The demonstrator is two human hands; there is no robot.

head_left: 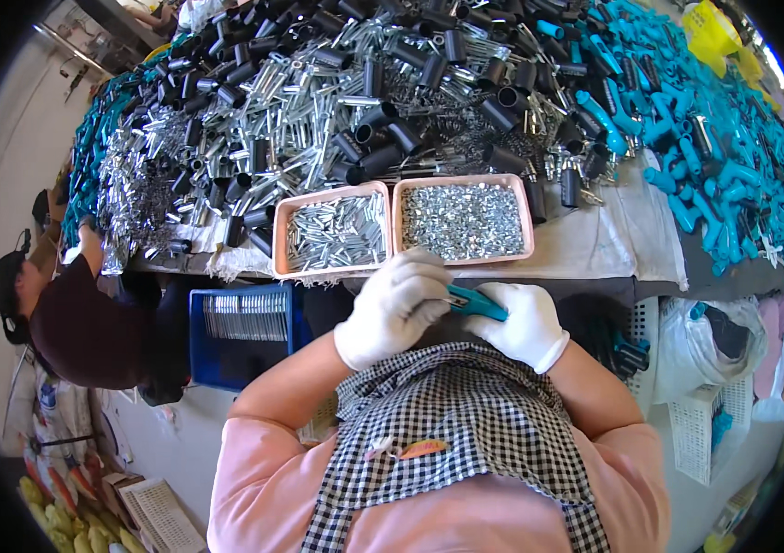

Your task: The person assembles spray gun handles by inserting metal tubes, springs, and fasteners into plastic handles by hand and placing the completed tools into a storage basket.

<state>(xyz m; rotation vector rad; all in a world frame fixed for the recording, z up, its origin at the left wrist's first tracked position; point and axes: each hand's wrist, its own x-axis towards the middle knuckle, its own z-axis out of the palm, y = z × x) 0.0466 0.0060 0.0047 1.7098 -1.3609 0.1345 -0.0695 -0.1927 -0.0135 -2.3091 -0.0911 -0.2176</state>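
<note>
Checked apron (452,415) spans six o'clock. Just off centre, towards four, the right hand (525,323) grips a teal part (479,303); the left hand (396,304) curls at the part's ten-o'clock end, whether gripping I cannot tell.

We see a smooth, elongated teal plastic piece (480,304), matt white cloth gloves (528,324) and shiny, slim silver metal pins (336,230).

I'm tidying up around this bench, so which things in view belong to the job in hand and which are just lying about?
Likely part of the job:
- teal piece, in the right hand
- pins and metal bits in the trays
- black tubes
- teal heap

Seemingly just lying about:
- blue crate
- plastic bag
- white basket
</note>
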